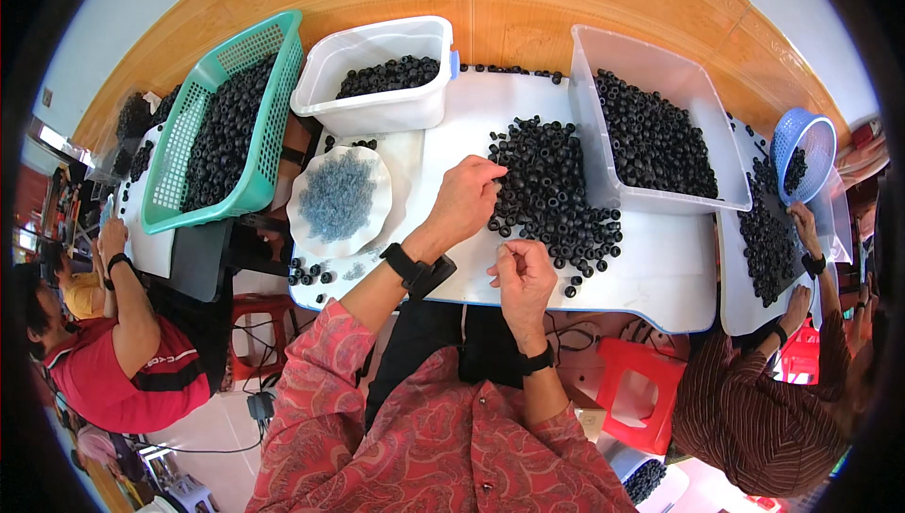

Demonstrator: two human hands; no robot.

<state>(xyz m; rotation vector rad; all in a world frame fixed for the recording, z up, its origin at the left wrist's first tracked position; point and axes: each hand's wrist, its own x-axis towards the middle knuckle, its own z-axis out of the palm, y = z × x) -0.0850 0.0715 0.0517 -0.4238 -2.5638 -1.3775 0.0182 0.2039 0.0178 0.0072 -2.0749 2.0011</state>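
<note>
Right hand (526, 287): low centre of the frame, just off the pile, thumb and fingertips pinched close together. Couldn't tell if anything was in there.
Left hand (467, 197): mid-frame, fingers curled narrow with the tips at the pile's left edge. Couldn't see whether they had hold of one.
Black rings (542, 183): heaped loose right of centre on the white table (650, 268), a few strays along the near edge.
Feel: my guess is light, stiff and hard to break, maybe a bit slick, and round enough to roll off.
Where to grab: I'd say thumb and finger across the outer wall, leaving the hole free.
Wavy plate (382, 197): left of centre, loaded with tiny clear bluish bits (337, 197).
Clear bin (650, 65): upper right, big heap of black pieces inside.
White tub (396, 117): top, left of centre, black pieces in the bottom.
Green basket (273, 150): upper left, tons more black pieces.
Blue basket (820, 136): far right, tilted, some black pieces inside, a co-worker's hand (806, 225) at its rim.
</note>
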